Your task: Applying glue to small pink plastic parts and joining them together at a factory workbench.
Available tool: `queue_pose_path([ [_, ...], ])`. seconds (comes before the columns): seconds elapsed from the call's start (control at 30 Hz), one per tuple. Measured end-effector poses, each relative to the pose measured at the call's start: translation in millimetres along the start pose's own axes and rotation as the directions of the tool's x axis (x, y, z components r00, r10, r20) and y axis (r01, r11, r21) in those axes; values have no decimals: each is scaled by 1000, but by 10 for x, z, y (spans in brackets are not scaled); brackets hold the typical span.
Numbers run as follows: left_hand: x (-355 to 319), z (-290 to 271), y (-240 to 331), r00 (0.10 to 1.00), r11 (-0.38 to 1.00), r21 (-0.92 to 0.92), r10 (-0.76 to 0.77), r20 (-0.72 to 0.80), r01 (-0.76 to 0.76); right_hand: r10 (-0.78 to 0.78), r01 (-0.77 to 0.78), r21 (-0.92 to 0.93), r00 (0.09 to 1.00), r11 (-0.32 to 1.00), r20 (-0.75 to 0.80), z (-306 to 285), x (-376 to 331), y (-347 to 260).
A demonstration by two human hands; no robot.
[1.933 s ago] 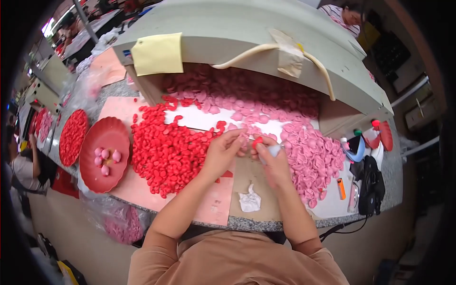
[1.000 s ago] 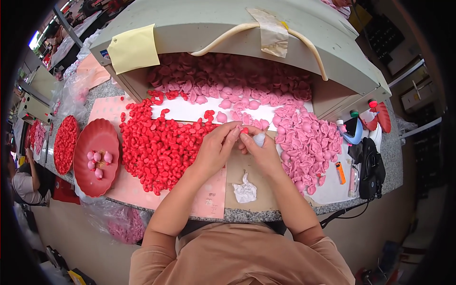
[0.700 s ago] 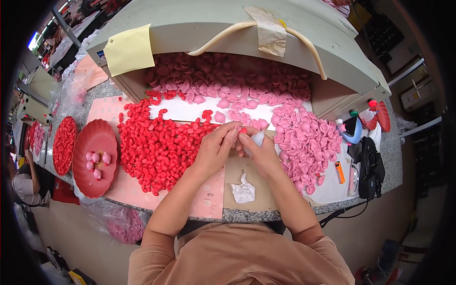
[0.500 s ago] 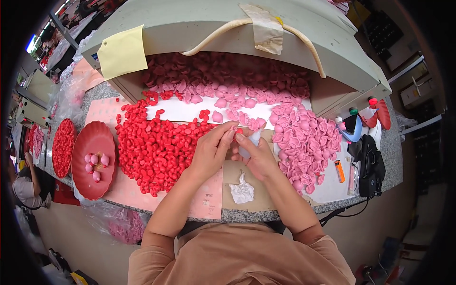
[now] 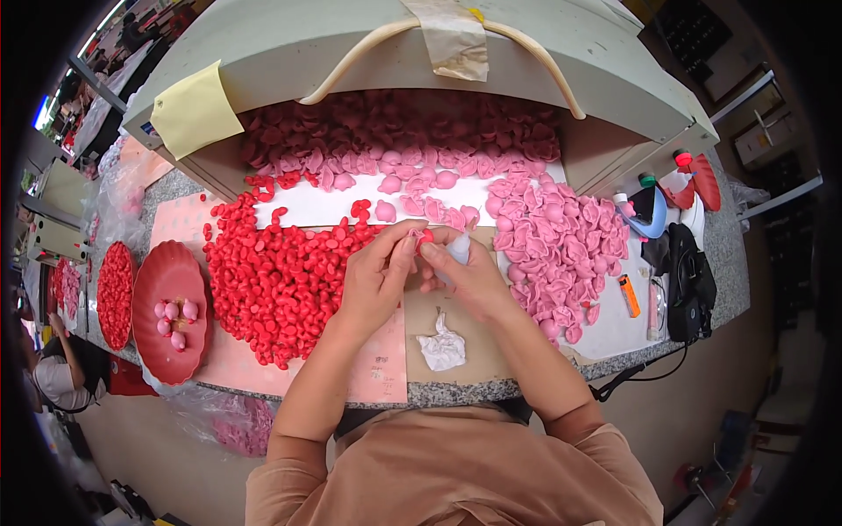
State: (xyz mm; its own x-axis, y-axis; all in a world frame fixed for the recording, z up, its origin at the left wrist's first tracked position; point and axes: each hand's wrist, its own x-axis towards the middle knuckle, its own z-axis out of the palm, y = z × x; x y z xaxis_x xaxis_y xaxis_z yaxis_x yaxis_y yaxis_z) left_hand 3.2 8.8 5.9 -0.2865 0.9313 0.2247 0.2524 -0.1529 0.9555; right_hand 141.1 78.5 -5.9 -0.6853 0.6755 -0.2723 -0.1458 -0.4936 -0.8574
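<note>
The left hand [image 5: 375, 276] is closed to a pinch, its thumb and forefinger gripping a small pink piece [image 5: 413, 234], partly hidden by the fingers. Just beside it, the right hand [image 5: 474, 279] is curled around a translucent whitish bottle [image 5: 459, 247], with a small red piece [image 5: 426, 237] at its thumb tip. The two pieces meet or nearly meet between the hands; whether they touch cannot be told. Below the hands, a crumpled white tissue [image 5: 442, 350] lies on a brown sheet [image 5: 482, 355]. Left of the left hand spreads a heap of glossy red pieces [image 5: 279, 294], partly over a pink sheet [image 5: 377, 373]; right of the right hand lies a heap of pink petal-like pieces [image 5: 557, 250]. More pink pieces [image 5: 403, 162] fill the space beneath a grey-green shelf [image 5: 298, 44], which bears a yellow note [image 5: 195, 112] and a cream tube [image 5: 351, 66] held by tape [image 5: 454, 53]. Farther left, a red fluted dish [image 5: 162, 359] holds five round pink pieces [image 5: 178, 340], and beyond it sits an oval mass of red pieces [image 5: 115, 285]. Farther right are an orange tool [image 5: 629, 296] and a black bag [image 5: 690, 289]. At the far left edge, another person [image 5: 63, 377] is seated.
</note>
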Motion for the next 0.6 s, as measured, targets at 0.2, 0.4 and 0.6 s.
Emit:
queue_pose_path([
  [0.2, -8, -25, 85, 999, 999, -50, -17, 38, 19, -11, 22, -90, 993, 996, 119, -46, -1, -58],
  [0.4, -9, -70, 97, 994, 985, -152, -73, 87, 86, 10, -3, -62, 994, 998, 109, 38, -67, -125],
  [0.6, 29, -57, 32, 991, 987, -142, -51, 124, 69, -34, 39, -76, 997, 996, 68, 33, -33, -89],
])
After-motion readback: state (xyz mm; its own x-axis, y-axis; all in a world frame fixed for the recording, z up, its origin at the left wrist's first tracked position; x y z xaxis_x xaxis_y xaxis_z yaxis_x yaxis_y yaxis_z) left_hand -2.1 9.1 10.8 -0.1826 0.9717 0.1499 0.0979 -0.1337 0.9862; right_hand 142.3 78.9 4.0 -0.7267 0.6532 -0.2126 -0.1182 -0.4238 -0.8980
